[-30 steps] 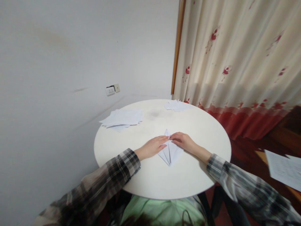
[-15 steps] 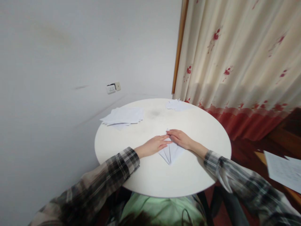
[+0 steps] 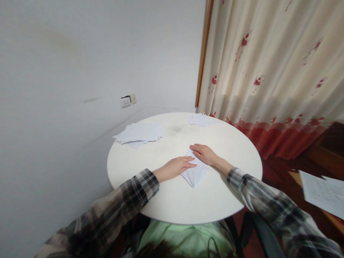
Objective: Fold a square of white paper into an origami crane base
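Note:
A folded sheet of white paper lies flat on the round white table, one pointed corner toward me and crease lines meeting at that corner. My left hand rests on its left side, fingers stretched across the middle of the sheet. Along the far right edge of the paper, my right hand lies flat with its fingers extended, the fingertips by the far tip. Part of the paper is hidden under both hands.
A stack of white paper sits at the table's back left. Smaller paper pieces lie at the back right. Written sheets rest on a wooden surface at the right. A wall with a socket and a patterned curtain stand behind.
My hands have drawn apart: the right has shifted slightly away from me to the far tip, the left slightly toward me. More of the paper's upper part shows between them.

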